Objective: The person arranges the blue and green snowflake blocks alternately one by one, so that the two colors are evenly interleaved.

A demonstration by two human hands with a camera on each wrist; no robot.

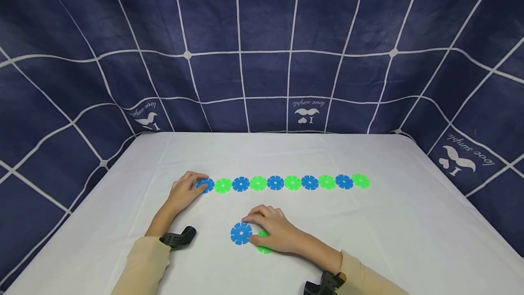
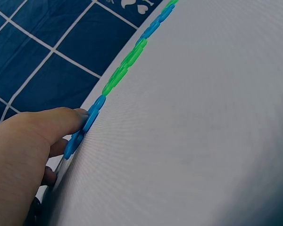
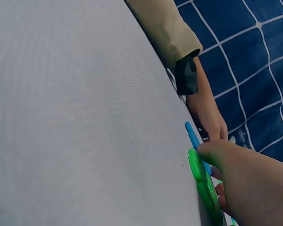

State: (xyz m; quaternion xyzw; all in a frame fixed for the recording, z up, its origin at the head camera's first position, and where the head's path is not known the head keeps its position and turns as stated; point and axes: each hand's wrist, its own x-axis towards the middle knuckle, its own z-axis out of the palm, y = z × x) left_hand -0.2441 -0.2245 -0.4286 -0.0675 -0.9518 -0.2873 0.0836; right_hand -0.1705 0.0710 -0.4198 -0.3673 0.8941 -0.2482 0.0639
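Observation:
A row of notched plastic discs, blue and green by turns, runs across the white table. At its left end lies a blue disc point(image 1: 207, 185), its edge held between the thumb and fingers of my left hand point(image 1: 185, 193). The left wrist view shows that thumb against the blue disc point(image 2: 89, 120). Closer to me, my right hand point(image 1: 275, 232) has thumb and forefinger on the edge of another blue disc point(image 1: 240, 233). Partly hidden under that hand is a green disc point(image 1: 264, 250), also seen as a green disc point(image 3: 203, 186) near the thumb in the right wrist view.
The row continues rightward from a green disc point(image 1: 223, 185) to a last green disc point(image 1: 361, 181). White cloth covers the table point(image 1: 393, 222). Behind it and at both sides hangs a dark blue curtain point(image 1: 266, 76) with white lines. Each wrist wears a black device point(image 1: 178, 238).

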